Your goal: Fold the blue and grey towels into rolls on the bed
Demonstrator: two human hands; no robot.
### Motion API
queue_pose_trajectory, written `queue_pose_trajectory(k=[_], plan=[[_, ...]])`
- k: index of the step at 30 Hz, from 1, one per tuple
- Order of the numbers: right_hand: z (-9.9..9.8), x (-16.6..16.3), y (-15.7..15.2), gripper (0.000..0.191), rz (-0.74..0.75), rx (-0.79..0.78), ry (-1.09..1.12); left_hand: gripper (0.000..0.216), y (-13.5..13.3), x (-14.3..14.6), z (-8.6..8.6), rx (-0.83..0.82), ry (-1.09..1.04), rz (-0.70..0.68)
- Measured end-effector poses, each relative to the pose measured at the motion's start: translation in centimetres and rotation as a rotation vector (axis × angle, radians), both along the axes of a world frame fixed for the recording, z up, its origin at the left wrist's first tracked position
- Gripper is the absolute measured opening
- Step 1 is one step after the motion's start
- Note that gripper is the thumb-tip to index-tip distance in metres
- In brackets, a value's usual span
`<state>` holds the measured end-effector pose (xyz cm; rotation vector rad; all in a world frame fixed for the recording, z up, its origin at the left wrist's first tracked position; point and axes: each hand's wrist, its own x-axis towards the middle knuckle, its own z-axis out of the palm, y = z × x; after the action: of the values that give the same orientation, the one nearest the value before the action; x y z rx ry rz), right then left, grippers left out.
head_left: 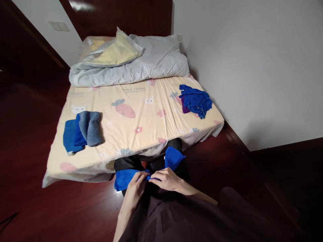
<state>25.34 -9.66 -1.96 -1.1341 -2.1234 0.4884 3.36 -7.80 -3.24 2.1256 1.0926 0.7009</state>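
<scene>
A bright blue cloth lies across my lap in front of the bed's near edge. My left hand pinches its middle edge with curled fingers. My right hand grips the same cloth just to the right, fingers closed on the fabric. The two hands almost touch. The cloth's right part stands up by my knee, and its left part lies flat over my left thigh.
The bed has a cream sheet with cartoon prints. Folded blue and grey cloths sit on its left side. A crumpled blue and purple pile lies at its right. A grey duvet is heaped at the head. White wall to the right, dark red floor around.
</scene>
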Motion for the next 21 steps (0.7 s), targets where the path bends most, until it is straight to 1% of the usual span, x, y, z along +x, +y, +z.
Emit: queue_pose_trajectory(k=[4,9,11,13,15,17,19,21], plan=[[0.4,1.0,-0.2,0.022,0.030,-0.085,-0.015,0.033,0.0,-3.1,-1.2,-0.002,0.061,0.039],[1.3,1.5,-1.0,0.024,0.127,-0.228,-0.008,0.032,0.2,-7.4,-3.0,0.037,0.141,0.223],[1.8,1.9,-1.5,0.023,0.158,-0.294,0.024,0.033,0.3,-9.0,-3.7,0.043,0.178,0.250],[2.3,2.4,-1.9,0.020,0.187,-0.379,0.062,0.033,0.4,-10.6,-4.0,0.048,0.205,0.289],[2.7,3.2,-2.2,0.018,0.208,-0.476,0.088,0.031,0.4,-12.2,-3.8,0.072,0.214,0.376],[2.8,4.1,-2.3,0.020,0.210,-0.567,0.094,0.029,0.4,-13.6,-2.9,0.115,0.207,0.516],[2.6,5.1,-2.3,0.026,0.203,-0.642,0.077,0.026,0.5,-14.7,-1.5,0.169,0.192,0.675],[2.0,6.2,-2.3,0.028,0.201,-0.693,0.032,0.023,0.8,-15.4,0.6,0.244,0.170,0.836]])
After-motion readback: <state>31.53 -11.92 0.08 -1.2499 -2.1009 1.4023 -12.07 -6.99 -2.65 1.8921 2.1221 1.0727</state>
